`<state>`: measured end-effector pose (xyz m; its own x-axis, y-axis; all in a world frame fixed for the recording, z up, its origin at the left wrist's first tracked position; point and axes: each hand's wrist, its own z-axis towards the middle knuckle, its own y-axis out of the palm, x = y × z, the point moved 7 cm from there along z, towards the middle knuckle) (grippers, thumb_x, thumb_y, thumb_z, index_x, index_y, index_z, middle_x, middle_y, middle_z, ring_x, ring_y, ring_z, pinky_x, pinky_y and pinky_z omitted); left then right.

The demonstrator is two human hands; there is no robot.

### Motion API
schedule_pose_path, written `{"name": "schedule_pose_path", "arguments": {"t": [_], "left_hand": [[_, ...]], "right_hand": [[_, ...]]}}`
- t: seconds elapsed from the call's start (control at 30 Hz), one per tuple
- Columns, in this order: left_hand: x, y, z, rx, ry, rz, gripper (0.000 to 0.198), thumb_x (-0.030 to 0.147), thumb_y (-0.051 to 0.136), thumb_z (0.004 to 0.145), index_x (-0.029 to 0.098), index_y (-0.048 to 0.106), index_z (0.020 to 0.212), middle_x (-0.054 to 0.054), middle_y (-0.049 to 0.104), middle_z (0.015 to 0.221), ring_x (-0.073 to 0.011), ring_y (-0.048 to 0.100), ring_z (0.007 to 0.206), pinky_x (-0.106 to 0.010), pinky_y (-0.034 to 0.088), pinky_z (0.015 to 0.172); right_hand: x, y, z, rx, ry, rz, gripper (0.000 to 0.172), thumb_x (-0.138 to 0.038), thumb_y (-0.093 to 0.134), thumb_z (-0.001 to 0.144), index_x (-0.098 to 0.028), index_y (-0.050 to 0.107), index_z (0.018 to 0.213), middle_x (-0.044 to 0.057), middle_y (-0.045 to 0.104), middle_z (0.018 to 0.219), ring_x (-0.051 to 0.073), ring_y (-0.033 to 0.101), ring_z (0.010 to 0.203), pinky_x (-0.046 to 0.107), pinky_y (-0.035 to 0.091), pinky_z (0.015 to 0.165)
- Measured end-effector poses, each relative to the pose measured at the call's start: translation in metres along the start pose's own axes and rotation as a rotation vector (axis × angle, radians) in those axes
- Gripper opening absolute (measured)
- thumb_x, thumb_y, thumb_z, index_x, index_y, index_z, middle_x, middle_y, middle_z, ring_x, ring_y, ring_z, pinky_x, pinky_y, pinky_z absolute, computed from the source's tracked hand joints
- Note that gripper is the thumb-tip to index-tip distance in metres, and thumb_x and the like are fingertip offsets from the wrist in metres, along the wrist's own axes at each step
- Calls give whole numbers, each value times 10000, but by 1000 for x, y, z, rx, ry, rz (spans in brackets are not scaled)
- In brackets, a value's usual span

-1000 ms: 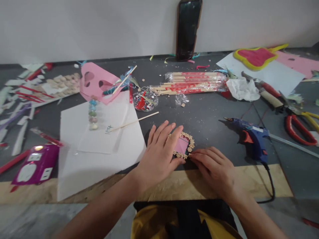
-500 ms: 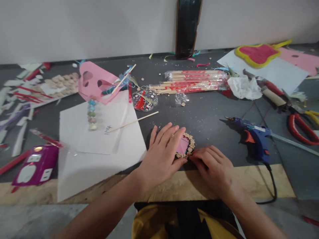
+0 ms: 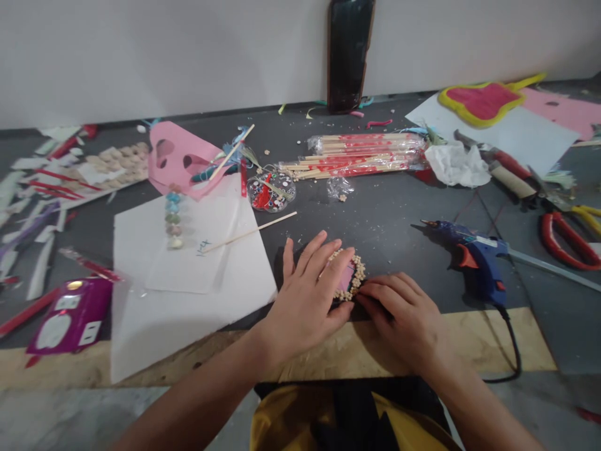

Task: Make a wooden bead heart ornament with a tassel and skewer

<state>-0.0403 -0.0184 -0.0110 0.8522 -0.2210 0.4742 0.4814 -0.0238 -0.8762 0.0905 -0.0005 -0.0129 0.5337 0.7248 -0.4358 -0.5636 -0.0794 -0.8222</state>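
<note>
A small round piece (image 3: pixel 347 278) with a pink centre lies on the dark table, ringed by tiny pale wooden flower-shaped beads. My left hand (image 3: pixel 307 288) rests over its left side with fingers stretched and apart, the thumb against the near edge. Part of the piece is covered by those fingers. At the lower right of the bead ring, my right hand (image 3: pixel 404 313) is closed, thumb and fingertips pressed together. What they pinch, if anything, is hidden. A blue glue gun (image 3: pixel 486 263) lies to the right of my right hand.
White paper sheets (image 3: pixel 141 326) and a thin stick (image 3: pixel 253 232) lie left. Farther back are wrapped sticks (image 3: pixel 366 153), a bead box (image 3: pixel 271 191) and a leaning phone (image 3: pixel 350 56). Red-handled scissors (image 3: pixel 558 247) and crumpled tissue (image 3: pixel 457 165) sit right; a purple packet (image 3: pixel 70 316) lies far left.
The camera view has shifted slightly. Both hands stay at the round piece, with my right fingertips still by its lower right edge.
</note>
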Motion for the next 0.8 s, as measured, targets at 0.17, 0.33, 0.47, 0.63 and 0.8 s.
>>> {"name": "schedule_pose_path", "arguments": {"t": [0.17, 0.33, 0.47, 0.63, 0.8], "left_hand": [[1, 2, 0, 13, -8, 6, 529, 310, 463, 872, 208, 331, 1374, -84, 399, 1438, -240, 197, 1399, -557, -3, 1125], [0, 4, 1, 18, -5, 10, 511, 302, 454, 879, 212, 340, 1369, -89, 412, 1430, -248, 218, 1392, -559, 14, 1124], [0, 4, 0, 19, -7, 5, 515, 303, 466, 872, 215, 348, 1365, -88, 411, 1430, -248, 222, 1389, -556, 15, 1125], [-1, 4, 2, 0, -22, -8, 508, 303, 458, 877, 211, 351, 1365, -90, 414, 1428, -243, 223, 1389, -559, 15, 1122], [-1, 4, 2, 2, -17, -1, 516, 314, 462, 876, 200, 348, 1367, -105, 409, 1431, -248, 229, 1388, -570, 22, 1118]], "right_hand": [[-1, 1, 1, -3, 7, 9, 85, -138, 593, 843, -198, 617, 898, 41, 662, 885, 165, 570, 792, 330, 493, 740], [0, 1, -1, -10, 8, 3, 82, -143, 577, 853, -199, 621, 894, 46, 659, 893, 167, 562, 797, 335, 492, 740], [0, 2, -2, -20, -2, -8, 70, -140, 582, 849, -179, 627, 885, 53, 657, 892, 168, 555, 798, 328, 490, 743], [-1, 1, 0, -35, -10, -23, 93, -136, 559, 859, -178, 638, 885, 55, 661, 887, 174, 565, 790, 332, 495, 739], [0, 1, 1, -18, 5, -17, 72, -154, 566, 860, -184, 624, 891, 53, 665, 881, 178, 579, 795, 341, 504, 744]]}}
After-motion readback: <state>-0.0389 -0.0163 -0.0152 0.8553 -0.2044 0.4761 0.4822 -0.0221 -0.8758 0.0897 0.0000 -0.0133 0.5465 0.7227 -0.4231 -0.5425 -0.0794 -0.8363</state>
